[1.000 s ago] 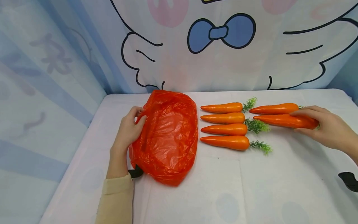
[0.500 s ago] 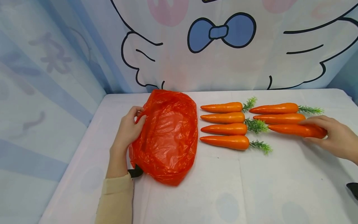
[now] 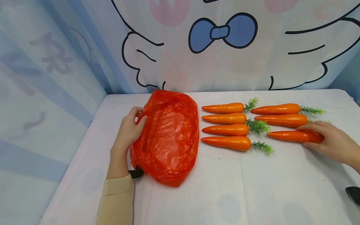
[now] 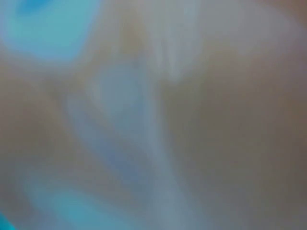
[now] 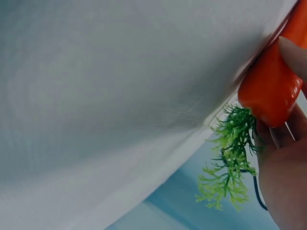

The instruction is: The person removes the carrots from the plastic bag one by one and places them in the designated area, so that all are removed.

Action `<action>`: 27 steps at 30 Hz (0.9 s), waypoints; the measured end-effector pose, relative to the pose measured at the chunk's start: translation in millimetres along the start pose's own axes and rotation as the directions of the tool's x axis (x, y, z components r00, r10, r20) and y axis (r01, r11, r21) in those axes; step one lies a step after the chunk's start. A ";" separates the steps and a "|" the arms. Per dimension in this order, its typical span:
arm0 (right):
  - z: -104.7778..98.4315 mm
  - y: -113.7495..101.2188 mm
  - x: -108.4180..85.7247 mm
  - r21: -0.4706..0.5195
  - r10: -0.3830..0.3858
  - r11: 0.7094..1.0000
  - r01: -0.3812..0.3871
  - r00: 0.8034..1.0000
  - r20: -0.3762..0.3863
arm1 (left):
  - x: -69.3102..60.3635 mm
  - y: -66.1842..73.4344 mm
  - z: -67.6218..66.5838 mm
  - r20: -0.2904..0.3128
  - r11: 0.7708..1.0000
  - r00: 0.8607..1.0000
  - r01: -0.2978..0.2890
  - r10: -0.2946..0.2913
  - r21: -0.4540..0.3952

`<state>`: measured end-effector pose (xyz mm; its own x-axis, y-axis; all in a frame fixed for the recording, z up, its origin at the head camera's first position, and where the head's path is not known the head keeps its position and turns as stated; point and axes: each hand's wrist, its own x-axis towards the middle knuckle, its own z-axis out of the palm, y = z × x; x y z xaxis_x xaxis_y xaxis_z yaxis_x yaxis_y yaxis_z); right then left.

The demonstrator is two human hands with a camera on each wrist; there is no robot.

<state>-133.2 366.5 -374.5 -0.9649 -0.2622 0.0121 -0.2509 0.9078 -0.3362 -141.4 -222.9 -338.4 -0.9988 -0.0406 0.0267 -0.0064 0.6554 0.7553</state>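
Note:
My left hand (image 3: 131, 126) grips the left edge of a red plastic bag (image 3: 171, 140), which lies with its mouth spread on the white table. In the head view, my right hand (image 3: 330, 140) holds an orange carrot (image 3: 289, 136) by its thick end, fingers on one side and thumb on the other. The right wrist view shows that carrot (image 5: 276, 86) close up, its green feathery top (image 5: 232, 153) hanging past the palm. Just behind it lie two more carrots, a nearer carrot (image 3: 281, 120) and a farther carrot (image 3: 277, 109), tips pointing left. The left wrist view is too blurred to read.
Between the bag and my right hand, several carrots (image 3: 225, 143) lie in a column, tips towards the bag. A printed curtain (image 3: 225, 68) hangs along the table's back edge, and another cloth (image 3: 50, 109) drapes down the left side. White cloth covers the table (image 3: 225, 187).
My right hand has brought the carrot towards the front of the table, away from the two behind it, whose bodies now show fully. My left hand and the bag have stayed put.

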 end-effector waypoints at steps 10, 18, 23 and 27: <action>1.8 -3.1 0.5 -0.006 -0.035 0.999 0.035 0.999 0.000 | -0.3 -0.2 0.0 0.001 1.000 1.000 0.013 -0.013 -0.011; -5.9 -5.5 -6.9 -0.033 -0.044 0.999 0.042 0.997 -0.059 | 0.1 -0.3 -0.3 0.000 1.000 1.000 0.007 -0.007 -0.006; -10.6 -6.7 -14.8 -0.060 -0.061 0.997 0.055 0.993 -0.106 | 0.2 -0.4 -0.6 0.000 1.000 1.000 -0.004 0.004 -0.004; -8.8 -1.5 -16.7 -0.093 -0.064 0.994 0.053 0.991 -0.116 | 0.4 0.3 -0.1 0.003 1.000 1.000 -0.003 0.003 -0.008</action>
<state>-117.4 372.5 -365.9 -0.9494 -0.2796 0.1430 -0.3078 0.9190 -0.2463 -141.8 -222.8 -338.1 -0.9990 -0.0365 0.0266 -0.0035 0.6494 0.7605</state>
